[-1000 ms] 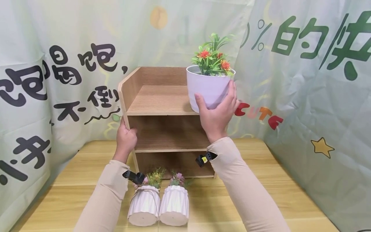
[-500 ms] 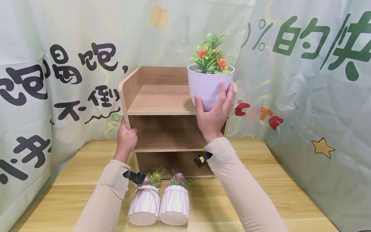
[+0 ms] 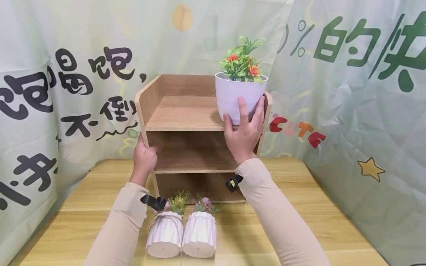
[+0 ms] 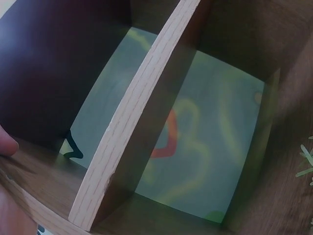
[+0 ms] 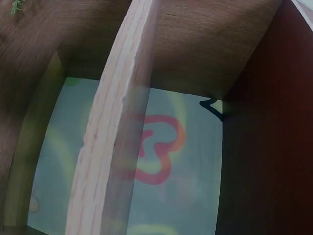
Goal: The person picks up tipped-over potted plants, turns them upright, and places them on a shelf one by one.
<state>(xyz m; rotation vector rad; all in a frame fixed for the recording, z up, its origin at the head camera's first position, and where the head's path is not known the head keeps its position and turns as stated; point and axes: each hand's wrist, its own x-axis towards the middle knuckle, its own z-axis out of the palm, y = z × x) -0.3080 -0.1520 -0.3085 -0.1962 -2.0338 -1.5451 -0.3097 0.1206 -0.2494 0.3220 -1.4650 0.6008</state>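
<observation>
A three-level wooden shelf unit [image 3: 186, 170] stands on the table. My left hand [image 3: 145, 157] grips its left side board, thumb [image 4: 7, 143] on the inner side and the rest of the hand outside. On the right part of the top board sits a white flowerpot [image 3: 233, 92] holding a plant with orange-red flowers [image 3: 253, 70]. My right hand [image 3: 244, 136] touches the front of this pot low down, its fingers spread and fairly straight, its thumb at the pot's lower left. Neither the pot nor the right hand's fingers show in the right wrist view.
Two ribbed white flowerpots, a left one [image 3: 165, 232] with twine and a right one [image 3: 200, 232], lie before the unit, bases facing me, flowers toward the shelf. The wooden table [image 3: 299, 210] ends at a printed cloth [image 3: 359, 122] behind and beside it.
The right hand has moved slightly left with the flowerpot, which now stands a little farther back on the top board. Its fingers have spread across the pot's front. The left hand stays put.
</observation>
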